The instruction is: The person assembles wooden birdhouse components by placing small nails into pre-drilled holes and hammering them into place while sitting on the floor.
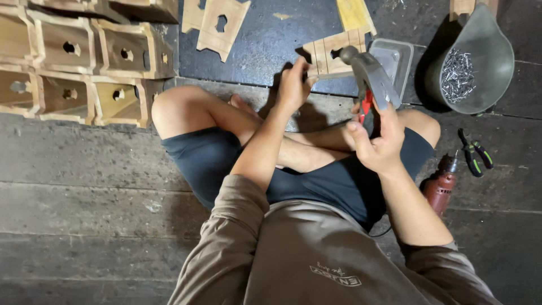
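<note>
1. At twelve o'clock from the crossed legs, the left hand pinches a slatted wooden piece, pale and notched.
2. At two o'clock, the right hand is clamped on a grey hammer with a red-marked handle.
3. Further out at two o'clock, a grey tub holds nails.

One head-worn camera looks steeply down, close over the seated person's lap.

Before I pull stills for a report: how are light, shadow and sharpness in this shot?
Head view: soft, even light; the left hand throws a dark shadow onto the wooden piece and floor; the hammer in the right hand is slightly motion-blurred; the nails in the grey scoop glint faintly.
</note>
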